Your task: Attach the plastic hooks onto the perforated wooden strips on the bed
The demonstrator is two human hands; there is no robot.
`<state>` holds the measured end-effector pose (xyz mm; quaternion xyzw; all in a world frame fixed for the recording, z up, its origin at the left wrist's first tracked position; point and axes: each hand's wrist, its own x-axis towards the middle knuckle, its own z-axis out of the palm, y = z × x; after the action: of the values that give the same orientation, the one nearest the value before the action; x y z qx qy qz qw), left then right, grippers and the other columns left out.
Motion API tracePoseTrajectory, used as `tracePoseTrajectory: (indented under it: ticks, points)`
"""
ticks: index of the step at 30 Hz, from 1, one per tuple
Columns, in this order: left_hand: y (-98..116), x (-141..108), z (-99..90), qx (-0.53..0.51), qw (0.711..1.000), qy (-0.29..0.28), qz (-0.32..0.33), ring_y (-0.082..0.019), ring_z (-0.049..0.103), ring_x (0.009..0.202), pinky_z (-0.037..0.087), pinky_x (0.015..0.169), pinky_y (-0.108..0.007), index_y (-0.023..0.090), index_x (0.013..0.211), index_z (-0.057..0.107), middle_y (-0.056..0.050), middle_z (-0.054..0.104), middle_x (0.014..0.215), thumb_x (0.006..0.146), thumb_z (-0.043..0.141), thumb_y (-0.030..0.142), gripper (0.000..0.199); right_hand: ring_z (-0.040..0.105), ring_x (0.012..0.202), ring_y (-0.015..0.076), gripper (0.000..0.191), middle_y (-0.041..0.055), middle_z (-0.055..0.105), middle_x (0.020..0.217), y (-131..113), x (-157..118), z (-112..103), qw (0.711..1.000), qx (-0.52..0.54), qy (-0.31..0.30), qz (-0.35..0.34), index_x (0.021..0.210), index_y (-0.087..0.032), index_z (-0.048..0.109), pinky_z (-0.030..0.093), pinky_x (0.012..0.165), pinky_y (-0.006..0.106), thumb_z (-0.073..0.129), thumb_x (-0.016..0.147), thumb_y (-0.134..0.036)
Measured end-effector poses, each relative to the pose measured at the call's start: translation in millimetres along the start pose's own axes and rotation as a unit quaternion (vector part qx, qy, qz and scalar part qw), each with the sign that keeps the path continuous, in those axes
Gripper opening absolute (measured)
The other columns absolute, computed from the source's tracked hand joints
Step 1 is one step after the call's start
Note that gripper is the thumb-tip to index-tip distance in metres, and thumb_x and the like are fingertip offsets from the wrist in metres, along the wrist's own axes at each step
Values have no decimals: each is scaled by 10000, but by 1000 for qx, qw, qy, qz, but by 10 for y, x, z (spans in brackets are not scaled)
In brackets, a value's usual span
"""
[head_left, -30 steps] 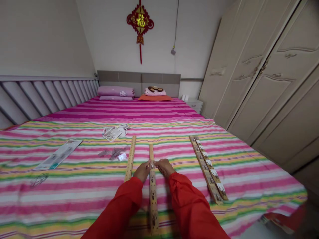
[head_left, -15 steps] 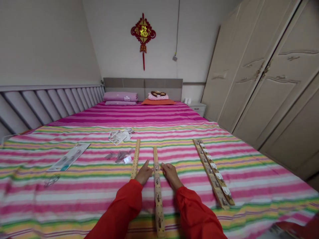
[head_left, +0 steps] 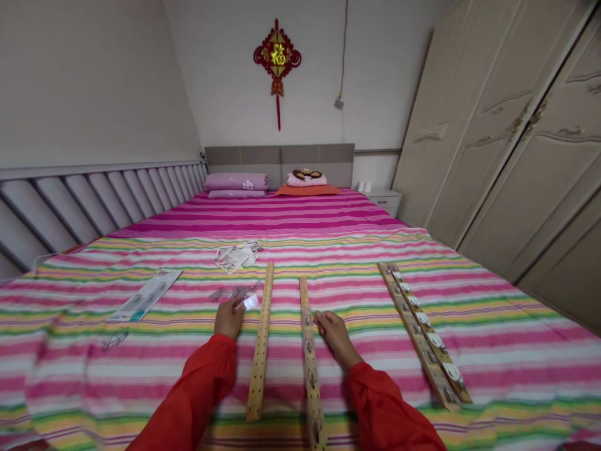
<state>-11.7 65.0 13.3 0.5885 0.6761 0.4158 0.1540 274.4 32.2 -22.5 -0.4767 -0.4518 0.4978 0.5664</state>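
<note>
"Left of the plain strip (head_left: 261, 351), which hand is seen?"

"The left hand (head_left: 229, 318), at the plastic pieces (head_left: 244, 290); its fingers are bent, though whether they grip one cannot be told."

"And right?"

"The right hand (head_left: 333, 328), just right of the fitted strip (head_left: 310, 363); fingers curled, any hold unclear; that strip lies near to far on the sheet (head_left: 154, 376); farther right, two more strips (head_left: 417, 329) lie side by side."
</note>
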Motion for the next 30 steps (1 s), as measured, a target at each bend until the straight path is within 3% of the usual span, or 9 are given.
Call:
tracePoseTrajectory:
  ticks: [7,14,18,23,26,30]
  points:
    - [-5,3,60,71,997,10,-13,-179,602,631,498,688,-302,109,904,706,-62,680,715,655,605,238,298,254,404,85,448,-78,356,406,6,-1,1,1000,6,-1,3,499,-204,476,172,424,250,625,666,-591]
    - [42,-92,85,4,997,66,-36,-175,587,634,503,661,-317,156,694,656,-48,646,715,641,619,281,141,236,388,82,457,-80,340,390,7,-4,-2,1000,1,-2,6,496,-210,461,163,412,250,612,673,-603]
    - [180,-253,9,-26,994,93,52,-196,596,771,500,749,-327,202,700,644,-42,634,766,699,564,294,122,232,379,80,461,-83,336,379,7,-9,-2,1000,6,1,5,496,-211,461,161,405,248,610,675,-608]
    - [497,-508,-123,-22,975,121,187,-220,573,950,451,899,-372,228,739,656,-66,644,866,776,518,292,157,227,358,69,461,-87,335,370,-22,-28,-4,1000,25,-1,11,490,-212,437,147,389,244,621,680,-590]
    - [666,-664,-158,-56,971,103,207,-220,584,931,457,892,-376,243,736,669,-66,649,871,773,540,304,148,221,337,58,455,-87,352,367,-66,-43,-9,998,50,4,26,495,-206,441,131,374,236,634,680,-574]
    - [868,-870,-163,-163,966,28,200,-218,607,918,478,880,-359,260,730,696,-62,674,897,730,629,331,97,220,316,44,427,-85,385,385,-217,-118,3,996,83,0,37,526,-190,479,124,353,224,657,681,-546]
